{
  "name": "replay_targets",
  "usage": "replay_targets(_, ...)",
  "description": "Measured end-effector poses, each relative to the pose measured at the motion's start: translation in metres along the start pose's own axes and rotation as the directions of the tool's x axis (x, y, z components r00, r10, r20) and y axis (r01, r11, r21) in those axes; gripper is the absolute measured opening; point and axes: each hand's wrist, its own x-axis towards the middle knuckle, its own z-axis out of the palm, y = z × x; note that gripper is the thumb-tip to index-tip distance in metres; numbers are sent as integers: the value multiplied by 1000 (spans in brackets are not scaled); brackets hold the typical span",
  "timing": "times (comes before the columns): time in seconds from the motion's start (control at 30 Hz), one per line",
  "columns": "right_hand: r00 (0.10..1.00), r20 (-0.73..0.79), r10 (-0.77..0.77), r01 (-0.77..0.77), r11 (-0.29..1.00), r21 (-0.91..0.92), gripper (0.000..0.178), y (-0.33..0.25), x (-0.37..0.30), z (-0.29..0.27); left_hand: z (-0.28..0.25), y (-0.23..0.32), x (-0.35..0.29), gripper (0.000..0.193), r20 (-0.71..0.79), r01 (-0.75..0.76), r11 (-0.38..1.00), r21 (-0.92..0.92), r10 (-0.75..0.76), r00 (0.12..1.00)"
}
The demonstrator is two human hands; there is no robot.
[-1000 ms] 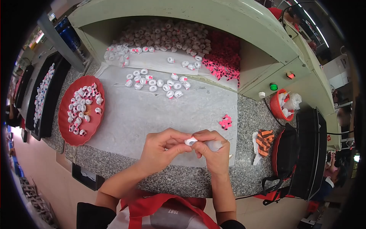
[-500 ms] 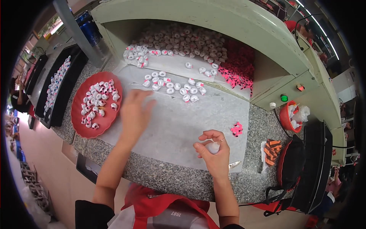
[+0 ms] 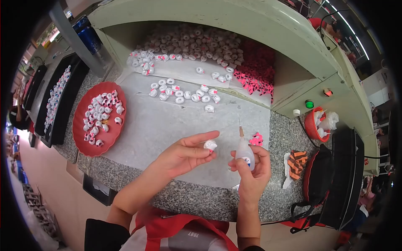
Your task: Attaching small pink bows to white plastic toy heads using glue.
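Between the thumb and fingers of my left hand is a small white rounded piece with a pink patch on its underside. My right hand is wrapped round a translucent squeeze bottle, held upright with its thin needle tip pointing away from me. Just beyond that hand lies a small pile of pink pieces. Several similar white pieces are grouped farther back on the white sheet. One white piece sits apart, nearer to me.
At left, a red scalloped tray holds several white-and-pink pieces. A pale green cabinet arches over heaped white pieces and pink pieces. On the right are a red basket, a striped cloth and a black bag.
My left hand has come from beside the red tray to the middle and now holds a white piece. The right hand has turned the bottle upright, needle away from me.
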Motion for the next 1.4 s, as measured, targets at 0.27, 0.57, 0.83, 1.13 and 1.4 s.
replay_targets(0.27, 928, -217, -304, 260, 943, -209, 34, -4, -16, -1, 10, -5, -8, 37, -35, -137, 975, 176, 145, 989)
replay_targets(0.57, 906, 94, -412, 402, 773, -491, 29, -7, -36, -9, 20, -18, -8, 32, 79, -499, 607, 619, 583, 808)
replay_targets(0.83, 860, 163, -484, 492, 700, -518, 26, -7, -31, -9, 20, -21, -6, 31, 82, -510, 540, 669, 629, 773)
replay_targets(1.13, 808, 220, -546, 576, 657, -487, 26, -7, -24, -6, 21, -20, -8, 31, 99, -515, 521, 680, 631, 769)
replay_targets(1.4, 794, 257, -551, 601, 647, -470, 25, -10, -25, -5, 20, -20, -8, 31, 174, -519, 385, 763, 652, 738)
